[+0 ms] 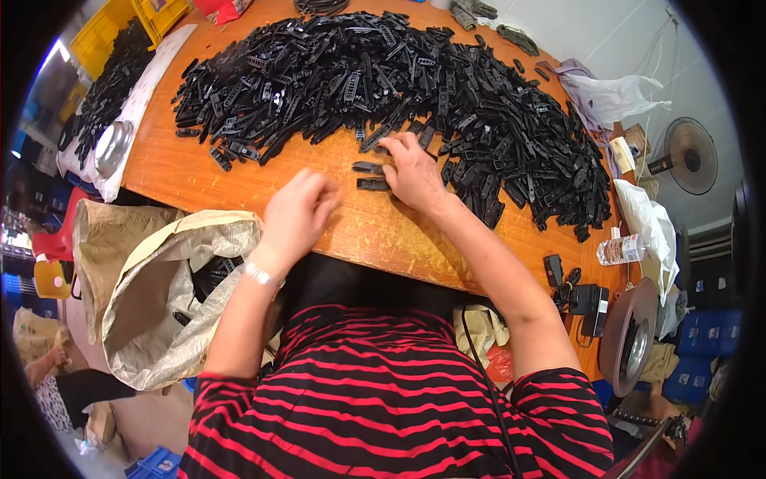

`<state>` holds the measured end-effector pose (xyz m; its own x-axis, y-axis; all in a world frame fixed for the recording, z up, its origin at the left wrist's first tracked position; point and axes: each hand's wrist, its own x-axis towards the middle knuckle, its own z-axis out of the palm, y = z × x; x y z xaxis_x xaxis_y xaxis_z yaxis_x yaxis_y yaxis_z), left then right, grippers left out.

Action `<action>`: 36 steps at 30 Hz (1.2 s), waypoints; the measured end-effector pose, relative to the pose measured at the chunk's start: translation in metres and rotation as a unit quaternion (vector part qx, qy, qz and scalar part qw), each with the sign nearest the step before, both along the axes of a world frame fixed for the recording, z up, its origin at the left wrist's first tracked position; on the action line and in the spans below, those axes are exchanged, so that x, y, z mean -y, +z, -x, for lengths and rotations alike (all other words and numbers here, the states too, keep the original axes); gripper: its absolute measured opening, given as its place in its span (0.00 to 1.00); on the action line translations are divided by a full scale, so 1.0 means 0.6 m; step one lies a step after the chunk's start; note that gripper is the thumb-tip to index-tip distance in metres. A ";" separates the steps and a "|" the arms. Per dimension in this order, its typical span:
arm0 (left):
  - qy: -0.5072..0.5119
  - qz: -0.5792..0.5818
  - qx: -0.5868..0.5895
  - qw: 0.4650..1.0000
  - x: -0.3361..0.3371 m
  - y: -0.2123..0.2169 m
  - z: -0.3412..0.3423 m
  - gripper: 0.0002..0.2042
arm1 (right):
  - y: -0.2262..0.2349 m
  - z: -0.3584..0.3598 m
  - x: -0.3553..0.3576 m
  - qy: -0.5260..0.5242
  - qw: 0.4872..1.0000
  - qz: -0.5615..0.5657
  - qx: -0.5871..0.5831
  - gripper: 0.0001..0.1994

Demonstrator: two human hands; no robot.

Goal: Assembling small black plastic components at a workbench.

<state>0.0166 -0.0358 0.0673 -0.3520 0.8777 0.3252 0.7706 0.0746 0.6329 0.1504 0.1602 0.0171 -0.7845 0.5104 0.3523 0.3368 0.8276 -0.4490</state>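
Okay, your right hand (413, 169) is over the table (187, 172), fingers bent, thumb and index finger apart. The fingertips are at the near edge of the heap; you can't tell from this view whether they pinch a part. Two loose black clips (372, 184) lie just left of your right thumb, one behind the other, roughly parallel, their right ends close to it. Another black piece (373, 140) lies by your right index fingertip, angled toward the heap.

Your left hand (299, 206) is blurred, above the table's near edge, fingers loosely curled; whether anything is pinched there, can't tell. It's left of your right hand and well apart from it. A white band (257, 272) circles your left wrist.

Big heap of black parts (343, 68): beyond both hands, arcing round to the right of your right hand. Open woven sack (144, 343), left of your left forearm and nearer you than your left hand, some black pieces inside. Far to the right of your right hand: clear bottle (621, 250) on its side, black power adapter (589, 310) nearer you. Yellow crate (104, 36), far off beyond your left hand.
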 end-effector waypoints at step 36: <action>0.007 -0.015 -0.069 0.997 -0.092 -0.096 -0.033 0.09 | -0.017 0.030 -0.041 -0.044 0.987 -0.078 0.133 0.08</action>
<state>0.0363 0.0195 0.0099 -0.3142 0.8625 0.3968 0.8497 0.0691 0.5227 0.1322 0.1849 0.0072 -0.8143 0.5372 0.2197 0.4999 0.8415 -0.2048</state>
